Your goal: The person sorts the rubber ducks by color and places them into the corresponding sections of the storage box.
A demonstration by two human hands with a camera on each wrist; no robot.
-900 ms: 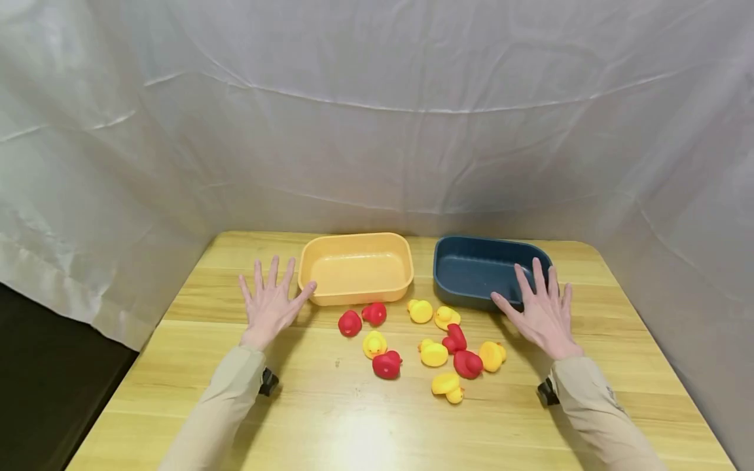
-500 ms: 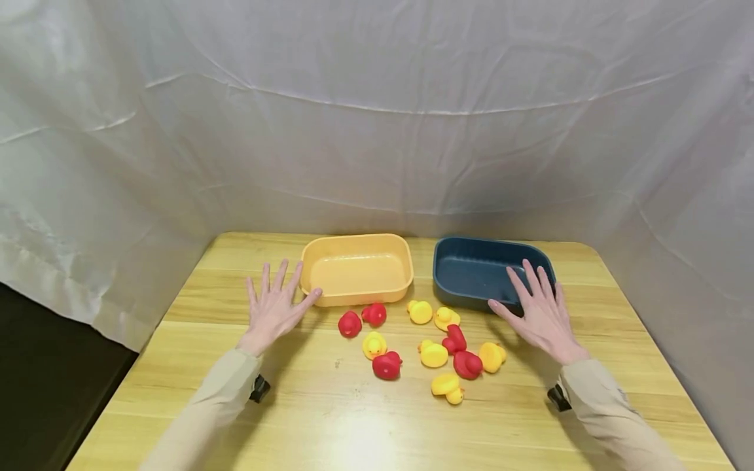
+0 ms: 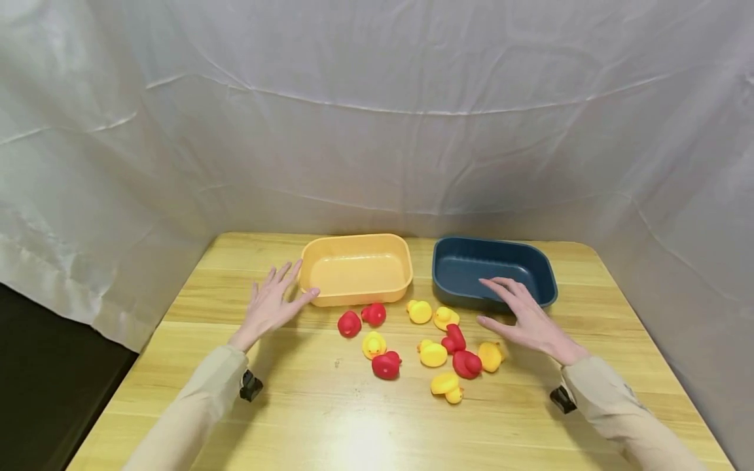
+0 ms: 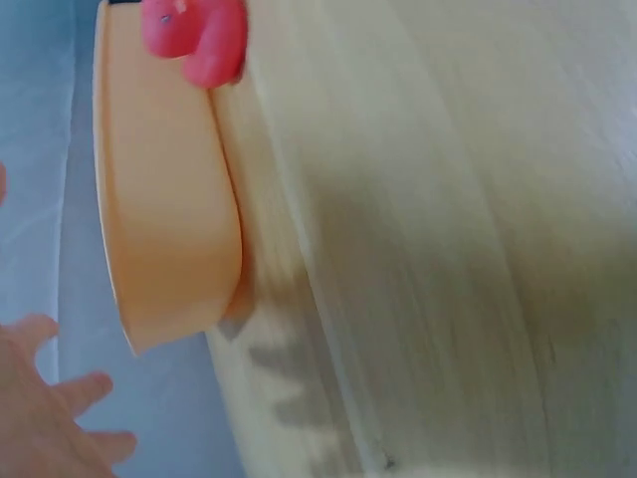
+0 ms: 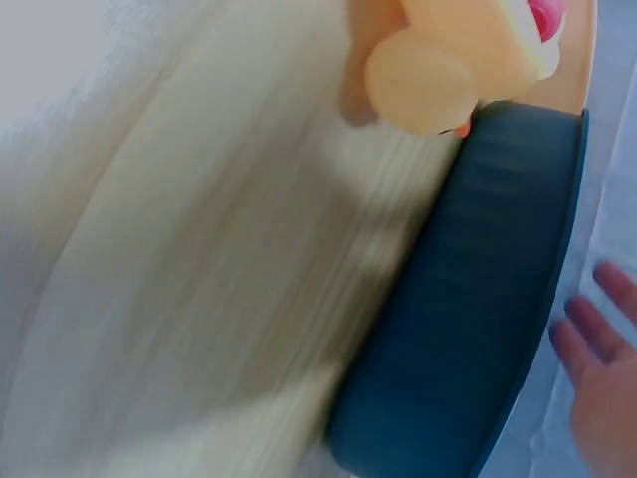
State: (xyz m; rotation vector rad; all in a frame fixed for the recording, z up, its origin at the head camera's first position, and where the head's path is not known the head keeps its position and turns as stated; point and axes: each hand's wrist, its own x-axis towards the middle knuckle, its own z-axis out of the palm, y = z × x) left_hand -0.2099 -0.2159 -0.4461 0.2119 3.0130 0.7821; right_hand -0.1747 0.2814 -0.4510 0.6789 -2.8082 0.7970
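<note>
Hands: both released, grasping nothing. Using the blue tray (image 3: 462,267) as landmark; it sits at the back of the tabletop (image 3: 306,418). Yellow tray (image 3: 356,269) is just left of it, strip of wood between them.

Left hand (image 3: 268,307): fingers spread, well left of the blue tray, by the yellow tray's outer end. Thumb overlaps the yellow rim in head view; can't tell if it touches. Right hand (image 3: 530,322): fingers extended, slightly bent, thumb apart, at the blue tray's near side. Right wrist view has fingertips just beside the rim, contact unclear.

Ducks are all on the tabletop, on the person's side of the blue tray. Closest to its near left corner: yellow duck (image 3: 446,318), with another yellow duck just left. Farther left, a red duck (image 3: 374,314) and a second red one beside it; nearer the person from those, one yellow and one red duck close together. Straight toward the person from the blue tray: a cluster of two reds with a yellow on either side, plus a tipped yellow duck (image 3: 447,387) nearest the person.

Beige sleeves (image 3: 197,399), black device (image 3: 563,399) under each wrist. Pale curtain (image 3: 377,144) hangs behind the blue tray
</note>
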